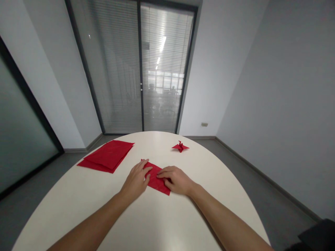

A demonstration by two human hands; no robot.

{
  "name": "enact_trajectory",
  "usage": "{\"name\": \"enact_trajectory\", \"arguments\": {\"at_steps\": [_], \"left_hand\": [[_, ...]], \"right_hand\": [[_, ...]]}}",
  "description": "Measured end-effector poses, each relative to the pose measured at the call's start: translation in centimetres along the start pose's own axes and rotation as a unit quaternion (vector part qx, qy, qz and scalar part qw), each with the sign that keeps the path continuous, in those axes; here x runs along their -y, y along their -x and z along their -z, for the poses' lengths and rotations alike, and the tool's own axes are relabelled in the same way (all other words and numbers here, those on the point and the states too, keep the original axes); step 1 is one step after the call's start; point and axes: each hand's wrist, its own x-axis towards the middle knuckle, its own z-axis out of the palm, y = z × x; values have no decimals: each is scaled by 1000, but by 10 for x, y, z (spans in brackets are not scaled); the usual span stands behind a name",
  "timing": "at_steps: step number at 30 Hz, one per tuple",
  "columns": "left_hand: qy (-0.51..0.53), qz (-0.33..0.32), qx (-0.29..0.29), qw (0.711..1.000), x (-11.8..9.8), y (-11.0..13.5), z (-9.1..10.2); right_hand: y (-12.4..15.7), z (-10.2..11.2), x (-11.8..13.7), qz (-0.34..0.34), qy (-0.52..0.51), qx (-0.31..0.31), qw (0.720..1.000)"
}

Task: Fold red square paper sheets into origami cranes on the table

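Note:
A folded sheet of red paper [157, 184], roughly rectangular, lies flat on the white round table [146, 223] in front of me. My left hand [137, 176] rests on its left end, palm down with the fingers spread. On its right part lies my right hand [176, 178], fingers stretched over the surface and slightly bent, the thumb tucked near the edge. Both hands touch the paper from above without lifting it. Parts of the sheet are hidden under the fingers.
Larger red paper sheets [108, 155] overlap near the table's left edge. A red origami crane [180, 147] stands toward the back, right of centre. Beyond the table are a glass door with blinds [120, 87] and grey walls. Something dark [318, 237] shows at the lower right.

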Motion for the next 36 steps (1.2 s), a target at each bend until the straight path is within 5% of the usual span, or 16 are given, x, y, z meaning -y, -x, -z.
{"name": "enact_trajectory", "arguments": {"at_steps": [12,24,36], "left_hand": [[-37,50,75,995,-1,3,-2],[-109,142,45,983,4,3,-2],[-17,-39,48,998,3,-1,7]], "right_hand": [[2,2,3,14,3,12,1000],[4,2,0,-28,-5,38,999],[4,-1,-2,-13,2,21,1000]]}}
